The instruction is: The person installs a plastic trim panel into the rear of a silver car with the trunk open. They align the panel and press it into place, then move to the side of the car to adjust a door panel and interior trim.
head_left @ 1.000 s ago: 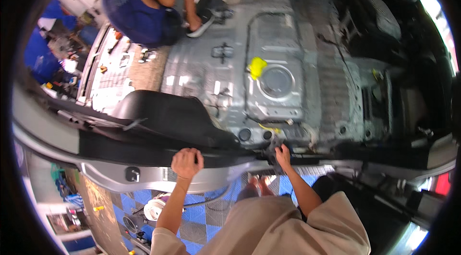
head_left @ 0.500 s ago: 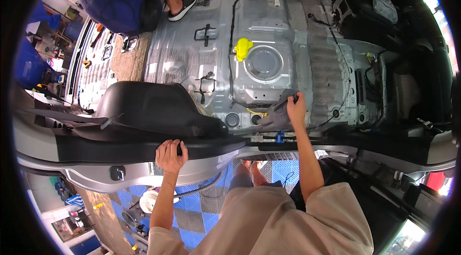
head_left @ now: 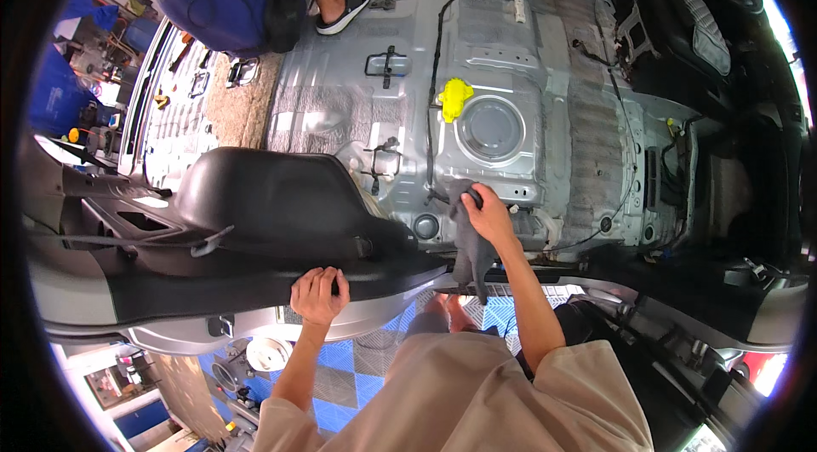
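My right hand (head_left: 488, 215) is closed on a dark grey cloth (head_left: 470, 249), which hangs down over the car's door sill. Beneath it lies the bare grey metal floor (head_left: 408, 124) of the car. With curled fingers, my left hand (head_left: 318, 295) grips the edge of a black trim panel (head_left: 387, 275) along the body side. Beyond my right hand, a bright yellow lumpy thing (head_left: 455, 100) rests beside a round metal cover (head_left: 492, 129). Too little of it shows to tell its kind.
A co-worker in a blue top (head_left: 217, 5) crouches inside the car at the upper left. A black wheel-arch cover (head_left: 272, 197) rises beyond my left hand. A black front seat (head_left: 677, 35) stands at the upper right. Dark wires (head_left: 436, 69) run across the floor.
My right hand has moved left and a little nearer with the cloth, which now hangs down over the sill. The left hand keeps its grip on the trim, while the whole view has shifted slightly.
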### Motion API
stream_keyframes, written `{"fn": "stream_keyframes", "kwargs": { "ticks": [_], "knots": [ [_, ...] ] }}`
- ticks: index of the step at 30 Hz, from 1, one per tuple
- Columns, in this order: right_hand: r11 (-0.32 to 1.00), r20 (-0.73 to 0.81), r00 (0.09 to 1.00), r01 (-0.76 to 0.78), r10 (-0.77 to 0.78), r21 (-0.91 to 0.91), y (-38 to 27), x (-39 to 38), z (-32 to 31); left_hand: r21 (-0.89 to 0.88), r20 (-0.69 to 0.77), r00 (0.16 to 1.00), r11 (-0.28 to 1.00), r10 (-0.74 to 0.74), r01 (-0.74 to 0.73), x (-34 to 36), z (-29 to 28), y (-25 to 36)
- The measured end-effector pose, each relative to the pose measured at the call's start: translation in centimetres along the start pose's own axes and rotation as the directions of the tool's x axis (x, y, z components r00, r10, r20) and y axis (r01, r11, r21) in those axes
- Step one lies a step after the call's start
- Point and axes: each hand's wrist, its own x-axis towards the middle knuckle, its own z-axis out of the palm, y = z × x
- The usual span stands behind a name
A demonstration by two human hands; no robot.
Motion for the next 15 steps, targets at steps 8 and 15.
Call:
{"fn": "stream_keyframes", "kwargs": {
  "ticks": [8,15],
  "knots": [
    [0.938,-0.437,0.899,-0.164,0.015,-0.306,10.2,10.2,-0.6,-0.041,-0.012,0.999,0.998,0.043,-0.043,-0.2,0.3,-0.7],
    [0.946,-0.557,0.815,-0.287,0.16,-0.149,16.9,10.7,0.1,-0.011,0.048,0.999,1.0,0.023,-0.023,-0.1,0.2,-0.9]
  ]
}}
